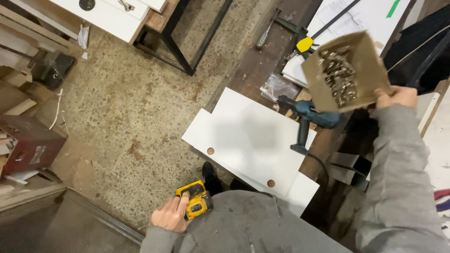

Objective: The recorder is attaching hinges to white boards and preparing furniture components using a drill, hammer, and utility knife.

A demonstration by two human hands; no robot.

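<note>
Cardboard box (346, 71) of small metal fittings — held up in the right hand (396, 97), above the far side of the workbench (262, 61), tilted so its open face shows. Fingers closed on the box's lower right corner; a one-corner grip on a loaded, tipped box is weak, so judged best to level it and keep the open face up, or the fittings spill. Box is plain brown, worn, roughly square, its contents a dense jumble of pale shiny pieces.

Just below it lies a blue corded drill (309, 117), beside a white panel (253, 140) with two round holes, overhanging the bench edge. A yellow-handled clamp (304, 44) sits further back.

Left hand (171, 214) low at the waist, curled around a yellow and black power tool (194, 200) — firm hold.
</note>
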